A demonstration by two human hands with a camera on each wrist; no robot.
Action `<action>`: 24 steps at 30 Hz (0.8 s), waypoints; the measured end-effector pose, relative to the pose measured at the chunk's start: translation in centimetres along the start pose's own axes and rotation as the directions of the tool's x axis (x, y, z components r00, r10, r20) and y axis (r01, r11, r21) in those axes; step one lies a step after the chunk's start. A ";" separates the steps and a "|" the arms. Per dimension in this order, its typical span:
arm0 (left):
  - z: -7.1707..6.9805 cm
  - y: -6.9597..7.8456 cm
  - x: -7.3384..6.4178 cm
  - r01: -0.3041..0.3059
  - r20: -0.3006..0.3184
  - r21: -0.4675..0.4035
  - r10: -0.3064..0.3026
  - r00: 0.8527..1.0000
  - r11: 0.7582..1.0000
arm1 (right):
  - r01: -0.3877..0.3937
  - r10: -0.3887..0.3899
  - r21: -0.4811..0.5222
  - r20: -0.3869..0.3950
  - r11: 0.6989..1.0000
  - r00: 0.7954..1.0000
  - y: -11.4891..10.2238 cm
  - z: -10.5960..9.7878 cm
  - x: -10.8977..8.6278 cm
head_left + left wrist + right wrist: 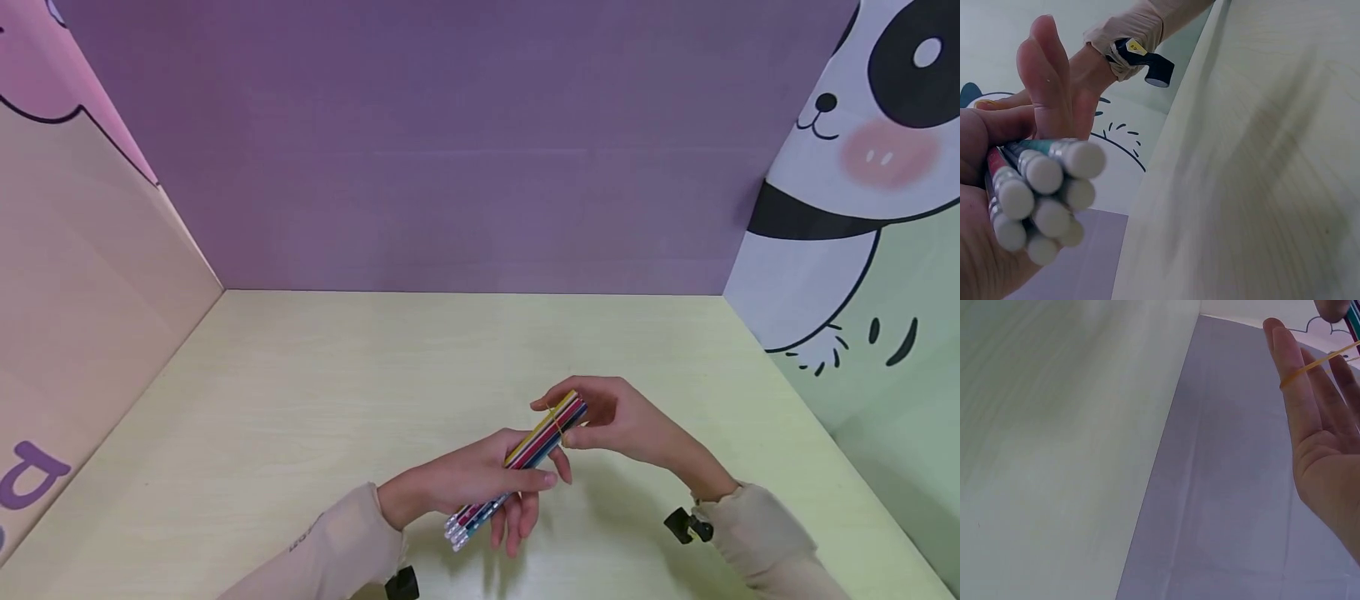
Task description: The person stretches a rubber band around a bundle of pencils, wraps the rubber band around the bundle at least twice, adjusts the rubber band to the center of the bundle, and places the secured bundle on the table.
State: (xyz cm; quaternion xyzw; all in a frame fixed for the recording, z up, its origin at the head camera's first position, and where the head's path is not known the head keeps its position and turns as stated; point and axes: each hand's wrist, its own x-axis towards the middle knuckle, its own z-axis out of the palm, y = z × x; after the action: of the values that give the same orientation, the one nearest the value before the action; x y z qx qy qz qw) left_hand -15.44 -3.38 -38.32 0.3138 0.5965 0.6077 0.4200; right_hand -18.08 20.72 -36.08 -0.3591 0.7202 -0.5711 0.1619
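Several pencils (pixel 546 432) run partly hidden beneath the left thumb (pixel 529 481)

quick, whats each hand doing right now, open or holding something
Left hand: closed, holding a bundle of eraser-tipped pencils.
Right hand: open, with a rubber band hooked on it.

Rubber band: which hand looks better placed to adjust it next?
Probably the right hand: in the right wrist view, the rubber band loops over its finger, while the left hand is busy gripping the pencils.
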 end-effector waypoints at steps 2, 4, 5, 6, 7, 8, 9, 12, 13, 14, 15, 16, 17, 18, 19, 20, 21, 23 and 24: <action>0.1 0.1 0.0 -0.009 -0.003 0.012 0.009 1.000 1.000 | -0.005 0.003 0.048 0.038 0.999 0.999 0.3 0.3 0.0; 0.2 0.2 0.0 -0.023 -0.006 0.026 0.023 1.000 0.999 | -0.014 0.009 0.078 0.067 0.997 0.998 0.5 0.7 0.0; 0.3 0.2 0.0 -0.027 -0.008 0.032 0.027 1.000 0.999 | -0.027 0.019 0.095 0.081 0.995 0.997 0.7 0.8 0.0; 0.3 0.2 0.0 -0.030 -0.011 0.036 0.030 0.999 0.999 | -0.035 0.024 0.109 0.095 0.993 0.995 0.8 0.9 0.0; 0.3 0.2 0.0 -0.031 -0.012 0.041 0.032 0.999 0.999 | -0.045 0.034 0.113 0.103 0.993 0.994 0.9 1.0 0.0; 0.3 0.3 0.0 -0.032 -0.017 0.049 0.032 0.999 0.998 | -0.055 0.044 0.108 0.105 0.993 0.994 0.9 1.1 0.0; 0.2 0.3 -0.1 -0.031 -0.023 0.059 0.033 0.999 0.998 | -0.061 0.050 0.101 0.106 0.993 0.993 1.0 1.1 -0.1; 0.0 0.7 -0.3 -0.033 -0.050 0.099 0.038 0.998 0.995 | -0.041 0.035 0.055 0.106 0.998 0.994 1.0 1.0 0.0; -0.1 0.8 -0.3 -0.033 -0.063 0.118 0.041 0.997 0.992 | -0.037 0.034 0.031 0.099 0.999 0.995 1.0 0.9 0.0; -0.3 1.0 -0.4 -0.034 -0.080 0.136 0.045 0.996 0.990 | -0.032 0.029 0.027 0.102 0.999 0.994 0.9 0.8 0.0; -0.4 1.1 -0.5 -0.033 -0.094 0.151 0.048 0.994 0.988 | -0.031 0.029 0.018 0.102 0.999 0.994 0.9 0.7 0.0; -0.7 1.2 -0.5 -0.030 -0.109 0.161 0.048 0.993 0.986 | -0.036 0.035 0.006 0.103 0.999 0.994 0.9 0.6 0.0; -0.9 1.4 -0.6 -0.024 -0.124 0.171 0.046 0.991 0.985 | -0.050 0.050 -0.005 0.103 0.999 0.993 0.8 0.5 0.0; -1.1 1.5 -0.7 -0.018 -0.142 0.182 0.044 0.989 0.983 | -0.072 0.073 -0.013 0.103 0.997 0.992 0.8 0.4 0.0; -1.4 1.6 -0.7 -0.010 -0.166 0.187 0.041 0.985 0.982 | -0.084 0.086 -0.023 0.107 0.996 0.991 0.7 0.3 0.0; -1.7 1.6 -0.7 -0.003 -0.191 0.190 0.040 0.981 0.982 | -0.094 0.098 -0.034 0.108 0.995 0.989 0.7 0.1 0.1; -2.1 1.6 -0.8 0.006 -0.219 0.192 0.037 0.975 0.981 | -0.102 0.107 -0.054 0.099 0.993 0.989 0.7 0.0 0.1; -2.8 1.6 -0.9 0.022 -0.283 0.188 0.032 0.959 0.982 | -0.109 0.114 -0.068 0.077 0.992 0.990 0.7 -0.1 0.2; -3.1 1.6 -1.0 0.029 -0.315 0.182 0.030 0.949 0.983 | -0.111 0.115 -0.060 0.059 0.992 0.992 0.7 -0.1 0.3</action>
State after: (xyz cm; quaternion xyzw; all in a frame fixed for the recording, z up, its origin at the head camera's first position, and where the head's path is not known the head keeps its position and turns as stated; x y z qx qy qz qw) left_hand -17.94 -5.57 -36.89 0.2502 0.7095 0.5925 0.2881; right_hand -18.58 20.66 -36.62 -0.3399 0.7499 -0.5287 0.2064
